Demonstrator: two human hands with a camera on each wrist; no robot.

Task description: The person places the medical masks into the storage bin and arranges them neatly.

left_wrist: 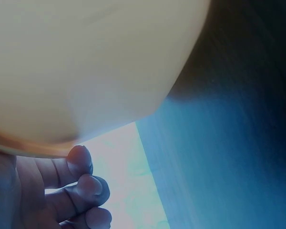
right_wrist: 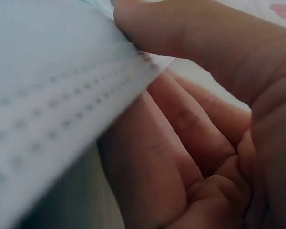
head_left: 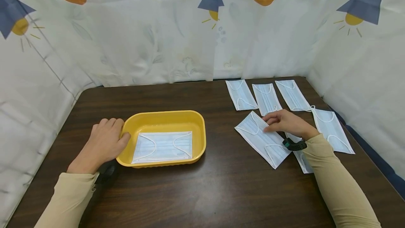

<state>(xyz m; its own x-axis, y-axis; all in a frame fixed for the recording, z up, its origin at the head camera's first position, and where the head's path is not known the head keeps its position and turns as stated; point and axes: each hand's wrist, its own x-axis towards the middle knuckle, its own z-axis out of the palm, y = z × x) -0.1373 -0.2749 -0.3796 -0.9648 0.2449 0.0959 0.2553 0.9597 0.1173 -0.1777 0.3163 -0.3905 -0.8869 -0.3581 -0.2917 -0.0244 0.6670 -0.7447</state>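
Observation:
My right hand (head_left: 284,122) pinches a light-blue face mask (head_left: 253,133) by its upper right edge. In the right wrist view the thumb (right_wrist: 181,28) lies over the mask (right_wrist: 52,86), with the fingers underneath. At the left, my left hand (head_left: 105,141) holds the left rim of a yellow tray (head_left: 167,115). The left wrist view shows curled fingertips (left_wrist: 88,186) by the tray's rim, its wall (left_wrist: 86,62) filling much of that picture. Inside the tray, one mask (head_left: 164,147) lies flat with both ear loops on top.
Several more masks lie on the right of the brown table (head_left: 202,192): three along the back, such as the far left one (head_left: 241,94), and one near the right edge (head_left: 333,133). Another mask (head_left: 304,163) is partly under the right wrist. A white printed curtain (head_left: 177,45) surrounds the table.

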